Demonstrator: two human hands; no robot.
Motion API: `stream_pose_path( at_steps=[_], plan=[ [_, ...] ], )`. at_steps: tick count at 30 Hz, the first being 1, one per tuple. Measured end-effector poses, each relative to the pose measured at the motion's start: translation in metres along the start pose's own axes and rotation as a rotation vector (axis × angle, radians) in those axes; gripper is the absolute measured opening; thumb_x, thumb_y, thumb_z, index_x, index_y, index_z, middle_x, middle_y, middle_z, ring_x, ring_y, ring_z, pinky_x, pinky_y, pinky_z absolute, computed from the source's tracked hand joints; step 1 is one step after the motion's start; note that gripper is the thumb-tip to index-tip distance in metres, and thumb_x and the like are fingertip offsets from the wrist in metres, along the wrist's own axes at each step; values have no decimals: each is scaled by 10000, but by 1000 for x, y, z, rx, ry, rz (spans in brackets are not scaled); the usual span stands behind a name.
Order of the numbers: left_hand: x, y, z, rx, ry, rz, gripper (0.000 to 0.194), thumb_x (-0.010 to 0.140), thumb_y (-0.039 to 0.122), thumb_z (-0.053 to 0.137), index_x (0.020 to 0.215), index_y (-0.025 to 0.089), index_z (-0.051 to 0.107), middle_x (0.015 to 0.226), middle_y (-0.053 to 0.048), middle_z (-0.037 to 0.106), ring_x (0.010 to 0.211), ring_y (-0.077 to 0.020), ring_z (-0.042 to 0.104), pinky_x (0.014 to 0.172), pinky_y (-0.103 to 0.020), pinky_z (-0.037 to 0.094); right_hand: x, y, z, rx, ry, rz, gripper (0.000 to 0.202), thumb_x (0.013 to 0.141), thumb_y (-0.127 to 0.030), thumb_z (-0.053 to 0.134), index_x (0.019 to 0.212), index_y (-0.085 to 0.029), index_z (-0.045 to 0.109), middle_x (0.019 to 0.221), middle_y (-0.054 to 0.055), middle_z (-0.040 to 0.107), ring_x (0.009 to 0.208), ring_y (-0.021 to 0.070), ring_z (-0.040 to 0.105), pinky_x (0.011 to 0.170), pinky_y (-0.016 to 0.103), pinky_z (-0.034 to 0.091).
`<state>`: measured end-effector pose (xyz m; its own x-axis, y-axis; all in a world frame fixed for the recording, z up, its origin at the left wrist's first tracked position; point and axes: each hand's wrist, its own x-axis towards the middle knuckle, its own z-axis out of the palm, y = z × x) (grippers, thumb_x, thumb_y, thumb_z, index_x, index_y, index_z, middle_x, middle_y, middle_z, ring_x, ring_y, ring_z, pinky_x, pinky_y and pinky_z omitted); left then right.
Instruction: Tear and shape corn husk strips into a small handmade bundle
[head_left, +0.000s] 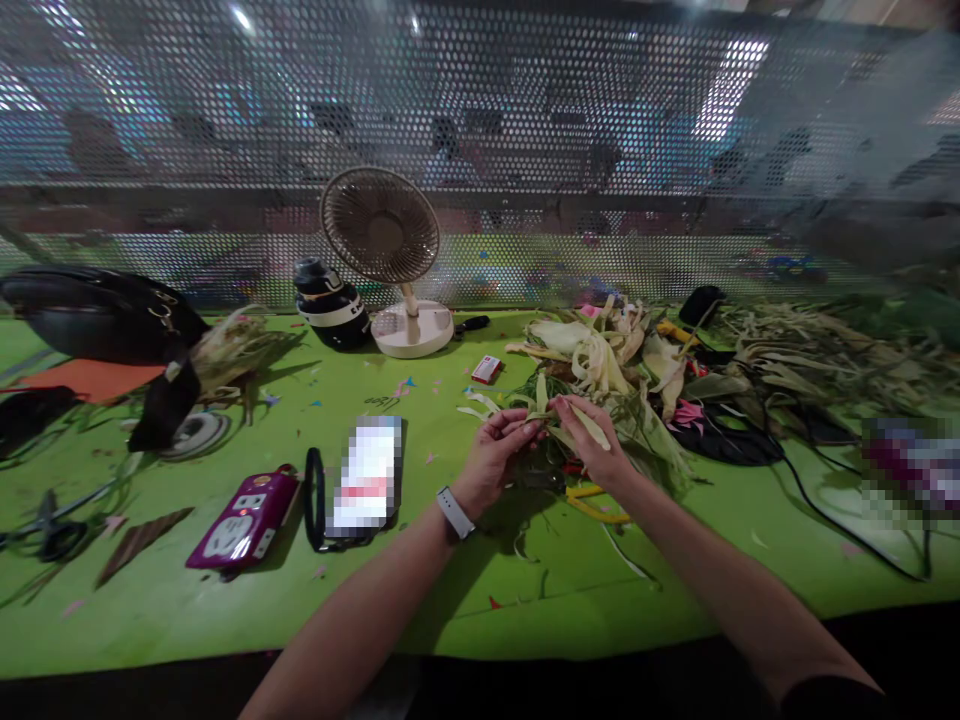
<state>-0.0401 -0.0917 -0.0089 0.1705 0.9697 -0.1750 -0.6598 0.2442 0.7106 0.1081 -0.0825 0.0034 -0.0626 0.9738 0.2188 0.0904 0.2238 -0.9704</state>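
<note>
Both of my hands meet over the green table (457, 600), working on strips of pale green corn husk (541, 398). My left hand (499, 450), with a light band at the wrist, pinches the husk between thumb and fingers. From the right, my right hand (589, 435) closes on the same husk, and one strip sticks out past its fingers. Just behind them lies a heap of corn husks (600, 350). Beneath my hands is a tool with yellow handles (596, 505), partly hidden.
A fan (412, 330) and a black bottle (330, 310) stand before a perforated metal screen (510, 220). Leftward lie a phone (367, 475), a purple power strip (244, 520), scissors (52, 530) and a black bag (97, 310). A small red-and-white box (487, 370) sits beyond my hands; cables run right.
</note>
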Motion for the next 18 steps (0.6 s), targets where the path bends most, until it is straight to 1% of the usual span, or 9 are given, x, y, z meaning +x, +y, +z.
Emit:
stream_pose_path(
  at_steps=[3, 5, 9, 12, 15, 18],
  plan=[
    [-1, 1, 2, -18, 11, -8, 356, 508, 157, 845, 797, 144, 637, 681, 6, 707, 591, -83, 642, 546, -159, 464, 0, 7, 3, 46, 30, -5, 317, 812, -510, 574, 785, -205, 659, 740, 3, 599, 691, 131, 541, 670, 267, 474],
    [-1, 0, 2, -34, 15, -2, 335, 526, 172, 838, 798, 144, 644, 668, 16, 694, 579, -72, 627, 542, -156, 455, -1, 10, 6, 91, 25, 9, 318, 797, -509, 593, 817, -202, 674, 782, 14, 630, 730, 140, 564, 678, 259, 481],
    [-1, -1, 2, -65, 10, -1, 281, 571, 182, 816, 798, 142, 656, 679, 23, 677, 588, -58, 615, 548, -151, 450, -1, 13, 12, 232, -7, 101, 326, 762, -492, 639, 912, -209, 700, 817, 19, 680, 733, 141, 604, 668, 253, 499],
    [0, 1, 1, -86, -7, -38, 273, 575, 148, 807, 810, 142, 669, 719, 1, 696, 628, -68, 631, 565, -151, 458, 1, 14, 13, 277, 35, 163, 368, 678, -473, 716, 929, -204, 714, 853, 31, 711, 731, 158, 634, 693, 289, 526],
    [-1, 2, 1, -87, -21, -70, 309, 559, 115, 808, 839, 147, 682, 756, -17, 718, 666, -78, 645, 600, -155, 472, 4, 16, 12, 261, 73, 162, 380, 620, -452, 755, 912, -210, 732, 919, 48, 729, 810, 193, 663, 798, 348, 533],
    [-1, 2, 0, -68, -11, -90, 344, 534, 110, 819, 848, 153, 689, 744, -12, 724, 627, -75, 635, 613, -170, 478, 5, 17, 9, 188, 88, 82, 335, 633, -446, 745, 887, -227, 746, 977, 52, 731, 941, 225, 661, 926, 399, 491]
  ],
)
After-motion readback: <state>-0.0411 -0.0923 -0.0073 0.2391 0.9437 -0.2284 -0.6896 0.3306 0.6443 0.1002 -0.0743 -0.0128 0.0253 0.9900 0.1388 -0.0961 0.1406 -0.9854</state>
